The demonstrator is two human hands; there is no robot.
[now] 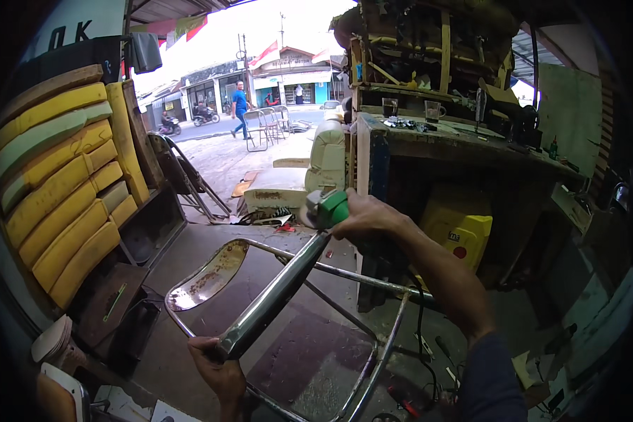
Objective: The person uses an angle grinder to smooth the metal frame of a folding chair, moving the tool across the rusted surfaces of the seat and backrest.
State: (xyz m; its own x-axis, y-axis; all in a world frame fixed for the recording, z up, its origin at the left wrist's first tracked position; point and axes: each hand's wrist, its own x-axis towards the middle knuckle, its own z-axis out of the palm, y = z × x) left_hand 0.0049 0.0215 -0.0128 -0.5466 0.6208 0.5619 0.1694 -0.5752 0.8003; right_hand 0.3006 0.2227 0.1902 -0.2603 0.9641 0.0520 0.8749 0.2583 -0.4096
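Observation:
My right hand [359, 214] grips a green angle grinder [329, 209], its disc at the far end of a wide, dark, shiny metal bar [274, 295] on a tubular chair frame [406, 292]. My left hand [218, 369] holds the frame at the bar's near end, low in the middle of the view. The frame lies tilted before me, with a rust-spotted metal backrest panel [204, 281] at its left. A black cord [419, 337] hangs on the right, below my forearm.
Yellow foam pads [56, 197] stack at left, beside folded chairs [190, 183]. A cream seat [323, 155] stands ahead. A cluttered bench [471, 144] with a yellow container [457, 232] below is right. Tools [401, 397] lie on the floor. Beyond, a person in blue [240, 105] walks near the street.

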